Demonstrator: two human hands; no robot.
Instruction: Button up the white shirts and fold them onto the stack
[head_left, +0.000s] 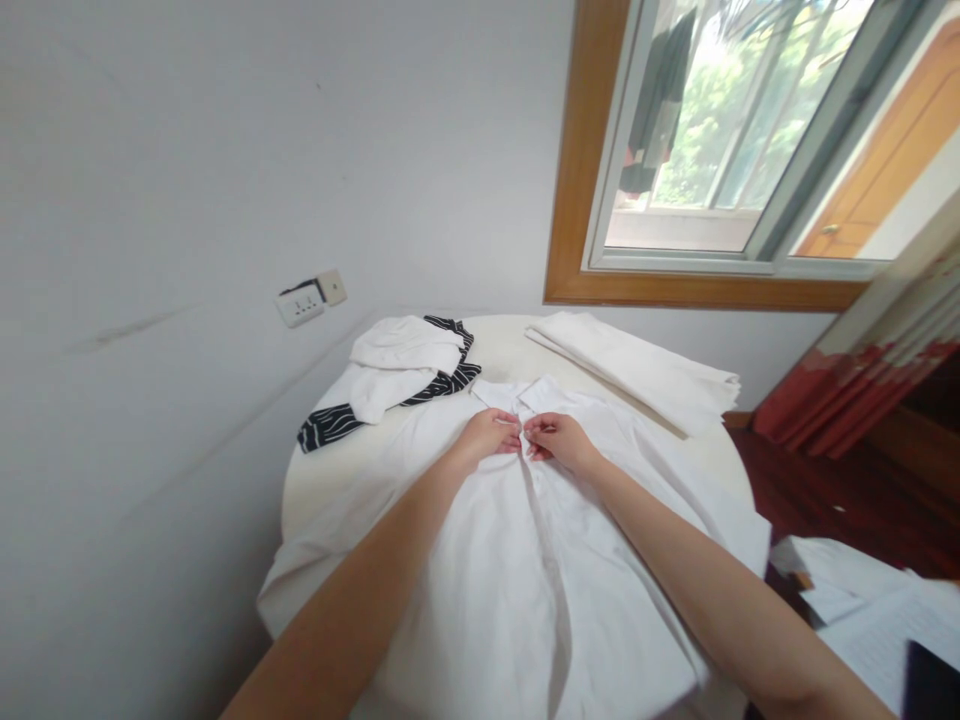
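A white collared shirt point(487, 560) lies spread front side up on a round, cream-coloured table point(495, 345), its collar toward the wall and its lower part hanging toward me. Just below the collar, my left hand point(491, 435) pinches one edge of the front opening. Close beside it, my right hand point(553, 438) has its fingers closed on the opposite edge. The two edges meet between my fingertips, while farther down the front a gap runs between them. Any button at the fingertips is too small to make out.
A white garment with black patterned trim point(405, 360) lies bunched at the table's back left. Folded white cloth point(637, 365) rests at the back right. Wall sockets point(300, 303) sit behind the table, below a wood-framed window point(712, 285). Papers point(862, 600) lie at the lower right.
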